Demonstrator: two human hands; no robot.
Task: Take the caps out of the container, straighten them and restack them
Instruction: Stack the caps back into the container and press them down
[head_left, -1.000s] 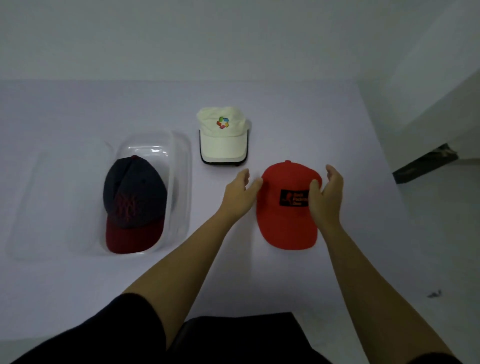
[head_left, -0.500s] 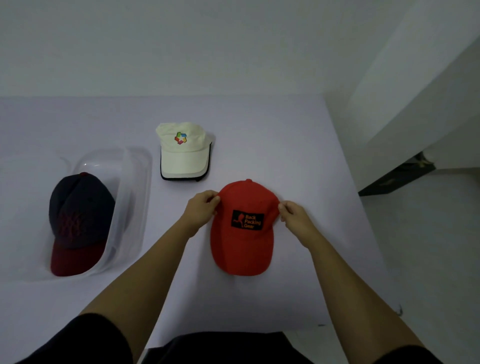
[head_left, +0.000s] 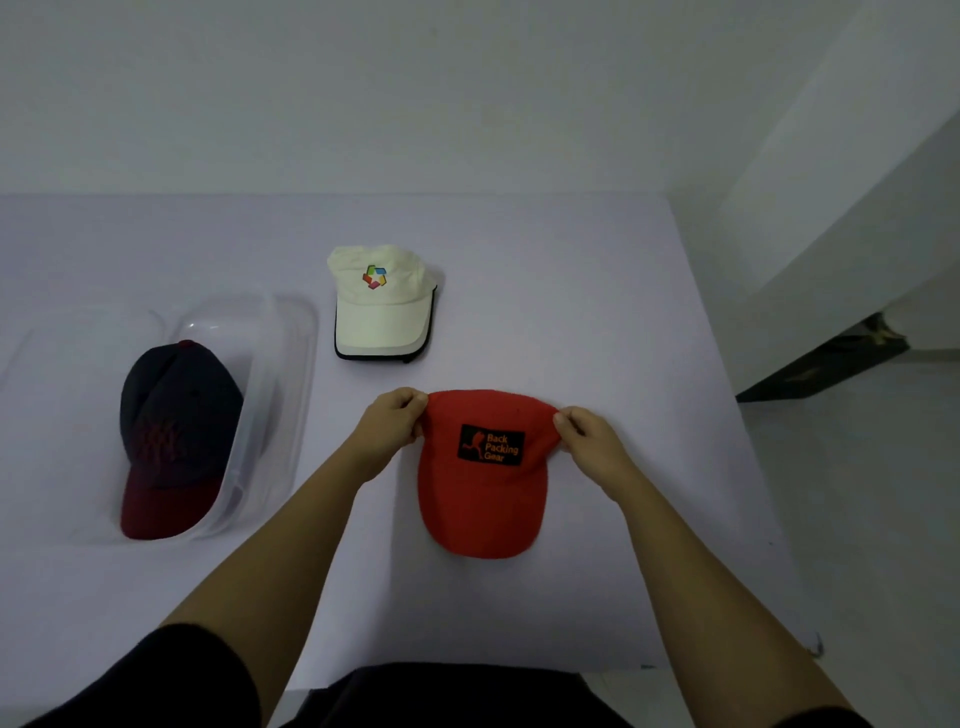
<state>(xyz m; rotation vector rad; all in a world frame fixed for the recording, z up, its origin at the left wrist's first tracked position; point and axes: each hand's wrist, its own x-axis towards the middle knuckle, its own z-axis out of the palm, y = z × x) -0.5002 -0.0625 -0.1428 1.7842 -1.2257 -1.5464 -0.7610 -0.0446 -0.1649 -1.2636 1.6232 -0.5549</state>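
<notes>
A red cap with a black patch lies on the white table, brim toward me. My left hand pinches the crown's left edge and my right hand pinches its right edge, so the crown is pulled wide and flat. A cream cap with a coloured logo rests on a dark-edged cap further back. Left of it a clear plastic container holds a navy cap with a dark red brim.
The table's right edge runs close to my right hand, with the floor and a dark door base beyond. A wall stands behind the table. My dark clothing fills the bottom of the view.
Both hands went from hovering open beside the red cap to pinching its crown at each side. The crown has been stretched wider and flatter.
</notes>
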